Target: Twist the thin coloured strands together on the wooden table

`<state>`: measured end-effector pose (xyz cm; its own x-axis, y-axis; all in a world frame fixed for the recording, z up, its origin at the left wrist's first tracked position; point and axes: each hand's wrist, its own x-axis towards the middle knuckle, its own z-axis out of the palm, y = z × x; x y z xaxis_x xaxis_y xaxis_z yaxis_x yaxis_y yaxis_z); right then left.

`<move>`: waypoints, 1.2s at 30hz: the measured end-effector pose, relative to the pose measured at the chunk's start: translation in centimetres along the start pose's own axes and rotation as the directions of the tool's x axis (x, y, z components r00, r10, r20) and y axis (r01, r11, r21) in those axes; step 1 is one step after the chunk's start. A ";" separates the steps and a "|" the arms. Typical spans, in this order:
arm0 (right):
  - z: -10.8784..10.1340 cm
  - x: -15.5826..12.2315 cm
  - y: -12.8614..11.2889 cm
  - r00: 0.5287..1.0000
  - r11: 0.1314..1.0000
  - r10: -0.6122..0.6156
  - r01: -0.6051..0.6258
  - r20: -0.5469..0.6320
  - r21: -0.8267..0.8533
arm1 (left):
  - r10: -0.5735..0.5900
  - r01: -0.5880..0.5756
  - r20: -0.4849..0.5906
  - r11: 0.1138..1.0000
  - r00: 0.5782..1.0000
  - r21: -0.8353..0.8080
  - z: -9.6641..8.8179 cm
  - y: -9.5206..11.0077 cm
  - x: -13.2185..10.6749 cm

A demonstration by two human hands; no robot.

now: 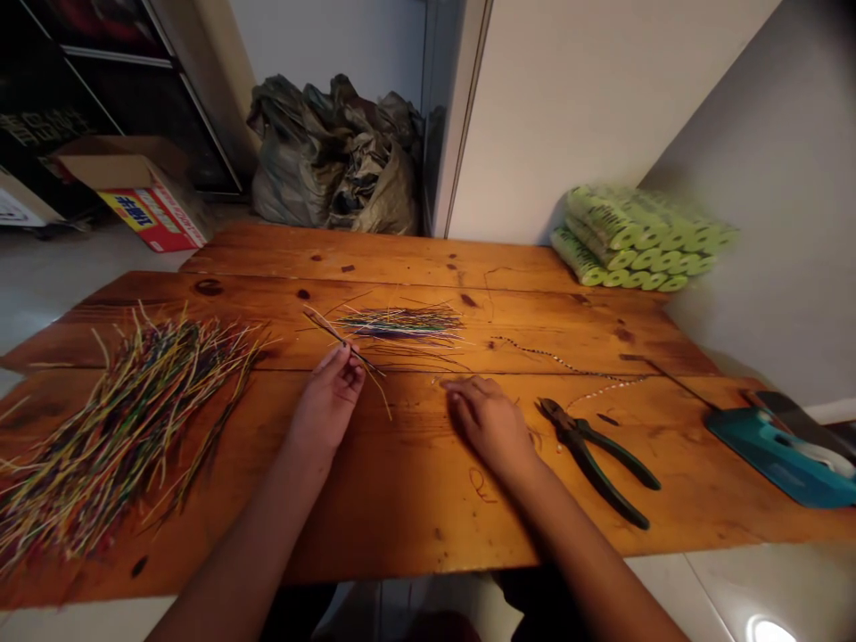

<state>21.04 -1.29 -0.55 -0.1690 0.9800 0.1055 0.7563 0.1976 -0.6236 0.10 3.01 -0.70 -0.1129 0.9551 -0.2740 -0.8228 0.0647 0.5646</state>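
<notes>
My left hand (329, 399) is closed in a pinch on a few thin strips (334, 336) that stick out up and to the left from its fingertips. My right hand (487, 419) rests on the wooden table (415, 499) with its fingers curled, fingertips pressed on the boards near a tiny pale bit; whether it grips anything is hidden. Just beyond both hands lies a small flat pile of coloured strips (401, 323). A large heap of coloured strips (113, 419) covers the table's left part.
Green-handled pliers (595, 450) lie right of my right hand. A thin beaded strand (568, 364) runs across the boards toward a teal board (779, 455) at the right edge. Green rolls (635, 239) sit against the wall. A cardboard box (137, 189) and crumpled bag (334, 160) stand behind.
</notes>
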 end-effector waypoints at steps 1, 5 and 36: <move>0.0 0.0 0.1 1.000 0.988 -0.007 0.006 -0.011 -0.156 | -0.008 0.008 0.004 1.000 1.000 0.009 0.1 -0.2 -0.1; 0.2 0.0 -0.2 0.999 0.888 -0.017 0.032 0.037 -0.460 | -0.036 0.037 -0.016 0.999 0.999 0.037 0.2 -0.5 -0.1; 0.4 0.4 -0.6 0.992 0.821 -0.090 0.123 0.086 -0.557 | -0.168 0.147 0.100 0.971 0.981 0.187 -0.1 -1.1 -0.4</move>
<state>20.29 -1.07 -0.41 -0.2904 0.9522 0.0945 0.9525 0.2971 -0.0673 0.95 2.53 -1.28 0.0831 0.9548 -0.2855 -0.7117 0.2574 0.6536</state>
